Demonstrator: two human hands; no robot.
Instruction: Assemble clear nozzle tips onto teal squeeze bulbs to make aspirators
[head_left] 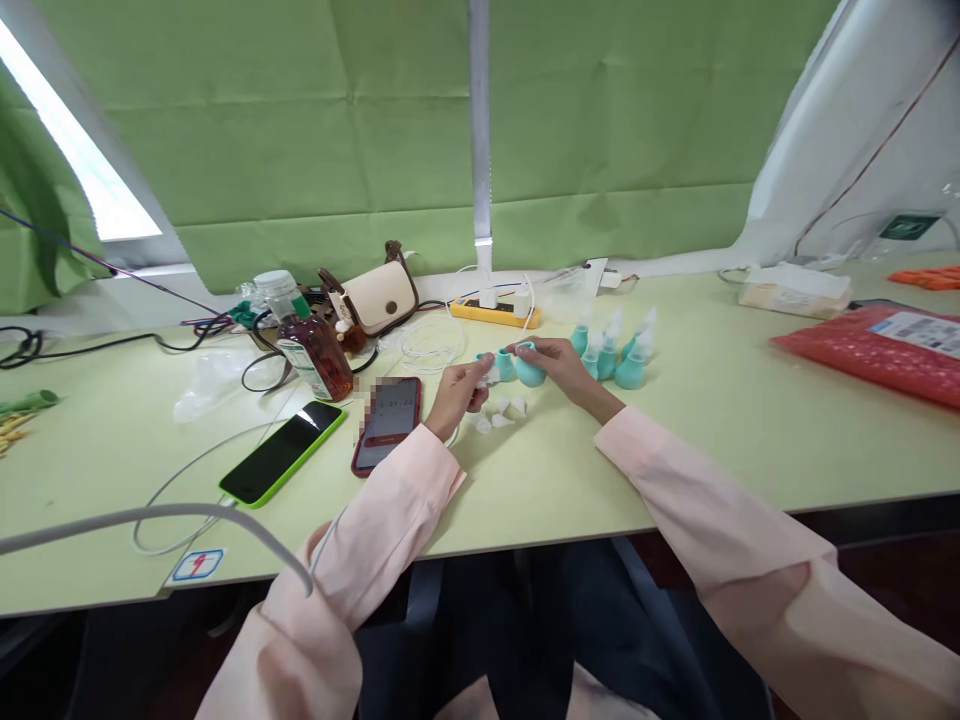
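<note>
Teal bulb pinched near its rim by the right hand, touching the table or not, hard to tell! The left hand pinches a whitish piece, shape half hidden, near partly covered bulbs.

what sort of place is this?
Probably a makeshift indoor workroom: a long table with teal bulbs grouped on it, and a yellow power strip toward the back.
</note>
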